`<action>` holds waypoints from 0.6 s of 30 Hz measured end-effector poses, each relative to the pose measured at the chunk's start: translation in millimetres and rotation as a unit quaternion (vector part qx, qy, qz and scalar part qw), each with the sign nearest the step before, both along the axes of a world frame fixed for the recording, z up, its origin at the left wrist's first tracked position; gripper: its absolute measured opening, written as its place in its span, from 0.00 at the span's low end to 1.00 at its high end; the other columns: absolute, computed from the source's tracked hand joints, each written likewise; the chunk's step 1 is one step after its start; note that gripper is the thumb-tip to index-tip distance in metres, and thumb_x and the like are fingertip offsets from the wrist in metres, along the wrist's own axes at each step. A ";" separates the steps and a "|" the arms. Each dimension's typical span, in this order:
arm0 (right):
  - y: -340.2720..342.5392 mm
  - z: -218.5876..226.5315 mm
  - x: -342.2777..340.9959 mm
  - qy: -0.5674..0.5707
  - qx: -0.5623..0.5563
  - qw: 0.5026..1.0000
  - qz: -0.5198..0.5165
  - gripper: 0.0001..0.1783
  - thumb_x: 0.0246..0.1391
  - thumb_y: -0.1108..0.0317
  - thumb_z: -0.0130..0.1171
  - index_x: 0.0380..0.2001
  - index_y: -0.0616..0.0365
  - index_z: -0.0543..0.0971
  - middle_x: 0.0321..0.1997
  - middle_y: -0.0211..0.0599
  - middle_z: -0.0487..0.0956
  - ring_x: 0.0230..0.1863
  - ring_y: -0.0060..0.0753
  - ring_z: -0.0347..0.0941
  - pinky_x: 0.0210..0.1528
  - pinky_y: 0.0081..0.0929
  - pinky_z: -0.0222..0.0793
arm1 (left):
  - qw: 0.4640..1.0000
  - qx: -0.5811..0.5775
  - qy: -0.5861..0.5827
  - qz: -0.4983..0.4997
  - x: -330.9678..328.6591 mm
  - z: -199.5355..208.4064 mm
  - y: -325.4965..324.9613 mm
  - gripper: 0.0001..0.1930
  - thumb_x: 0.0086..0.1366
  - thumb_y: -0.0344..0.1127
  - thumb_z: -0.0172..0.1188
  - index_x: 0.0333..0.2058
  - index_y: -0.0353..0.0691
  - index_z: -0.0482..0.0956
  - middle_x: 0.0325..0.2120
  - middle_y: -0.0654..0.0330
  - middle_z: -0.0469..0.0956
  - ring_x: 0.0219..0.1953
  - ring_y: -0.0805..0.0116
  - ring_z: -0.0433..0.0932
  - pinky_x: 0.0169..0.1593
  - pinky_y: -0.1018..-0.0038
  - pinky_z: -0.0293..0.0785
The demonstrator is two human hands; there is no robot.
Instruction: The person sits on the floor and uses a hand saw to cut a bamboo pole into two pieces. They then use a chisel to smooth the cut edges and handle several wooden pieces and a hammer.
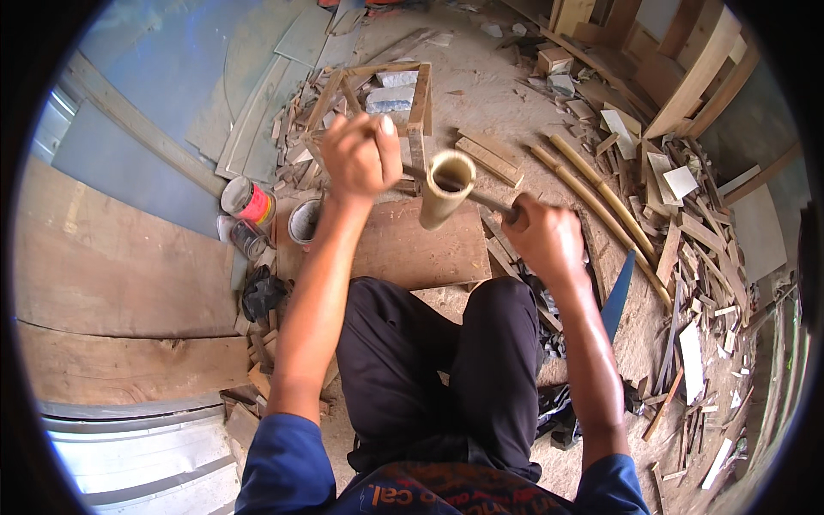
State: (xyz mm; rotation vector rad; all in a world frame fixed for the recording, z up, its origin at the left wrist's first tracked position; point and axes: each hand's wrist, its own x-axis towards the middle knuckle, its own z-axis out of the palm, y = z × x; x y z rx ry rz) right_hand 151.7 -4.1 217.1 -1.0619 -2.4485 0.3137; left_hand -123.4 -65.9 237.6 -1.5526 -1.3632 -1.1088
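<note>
- Here's my left hand [360, 163], up ahead and left of centre, fingers curled tight around one end of a dark rod [492, 202]!
- And my right hand [545, 240], lower and nearer to me, closed firmly on the other end; both grips are full, knuckles up, well apart from each other.
- Between them, dead centre: the bamboo tube [436, 209], open end turned up towards me, pale rim ringing a dark hollow, body narrowing away below.
- The rod slants down from left to right and meets the tube near its mouth; whether it runs through the wall or passes behind, I cannot tell.
- Neither hand touches the tube that I can see; it's the rod I'm gripping.
- Underneath, a brown wooden board [412, 262] lies just beyond my knees; whether the tube's foot rests on it, I cannot make out.
- Past the board, a wooden frame [422, 94] stands behind my left hand, with short planks [487, 161] on the ground to its right.
- Out right, two bamboo poles [585, 201] lie side by side, and a blue blade [618, 296] shows beside my right forearm.
- Over left, a red-and-yellow can [251, 204] sits near the wall, and scrap wood [695, 232] litters the far right.
</note>
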 end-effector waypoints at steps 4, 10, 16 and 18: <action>8.6 -113.0 -0.8 -0.201 -0.091 0.975 0.035 0.15 0.58 0.61 0.51 0.37 0.56 0.83 0.33 0.53 0.84 0.35 0.57 0.83 0.39 0.48 0.80 | 0.869 -0.416 -0.209 0.169 16.3 -161.6 -17.9 0.16 0.66 0.38 0.50 0.24 0.41 0.84 0.25 0.48 0.83 0.29 0.52 0.83 0.42 0.56 0.77; 40.1 -138.6 3.9 -0.254 -0.078 0.963 0.033 0.13 0.54 0.59 0.55 0.34 0.54 0.83 0.33 0.53 0.84 0.37 0.56 0.83 0.41 0.48 0.79 | 0.833 -0.147 -0.529 0.063 45.5 -234.7 18.0 0.26 0.76 0.47 0.43 0.22 0.36 0.74 0.17 0.50 0.75 0.23 0.49 0.76 0.32 0.56 0.71; 45.1 -135.5 0.4 -0.249 -0.073 0.965 0.032 0.11 0.54 0.59 0.56 0.32 0.53 0.83 0.31 0.53 0.83 0.35 0.56 0.82 0.40 0.49 0.79 | 0.839 -0.091 -0.536 0.019 29.8 -207.7 9.2 0.15 0.74 0.42 0.51 0.37 0.33 0.74 0.32 0.53 0.76 0.38 0.57 0.76 0.44 0.64 0.70; 45.7 -140.5 0.8 -0.250 -0.057 0.966 0.028 0.12 0.54 0.59 0.56 0.32 0.53 0.83 0.30 0.52 0.83 0.34 0.55 0.82 0.40 0.48 0.79 | 0.844 -0.130 -0.518 -0.045 44.4 -202.6 0.2 0.17 0.70 0.45 0.57 0.42 0.33 0.73 0.36 0.51 0.75 0.42 0.56 0.75 0.48 0.63 0.70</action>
